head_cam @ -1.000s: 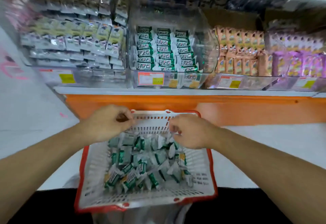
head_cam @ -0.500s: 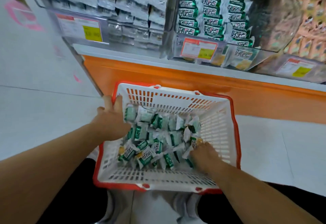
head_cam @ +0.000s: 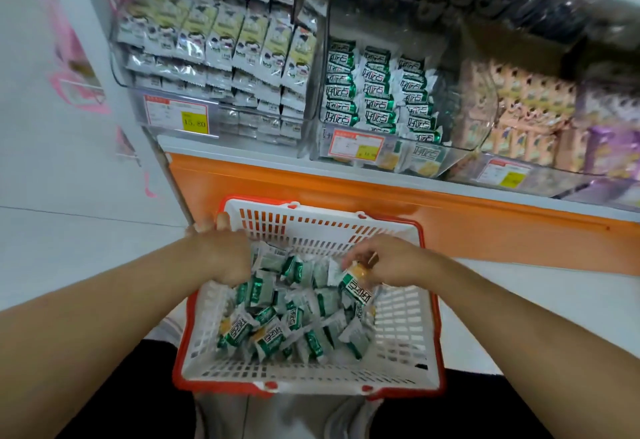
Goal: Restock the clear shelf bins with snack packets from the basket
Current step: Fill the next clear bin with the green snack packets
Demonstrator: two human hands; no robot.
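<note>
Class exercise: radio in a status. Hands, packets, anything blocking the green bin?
Right hand pinching one green packet above the basket. Left hand down among the packets at the basket's left wall, grip unclear. Green bin part full, path open.

Both forearms are bare to the frame edges, with no sleeves, watch or jewellery in view on the left hand or the right hand. Black garment areas show at the lower left and lower right. Between them lies pale grey fabric with a centre seam.
</note>
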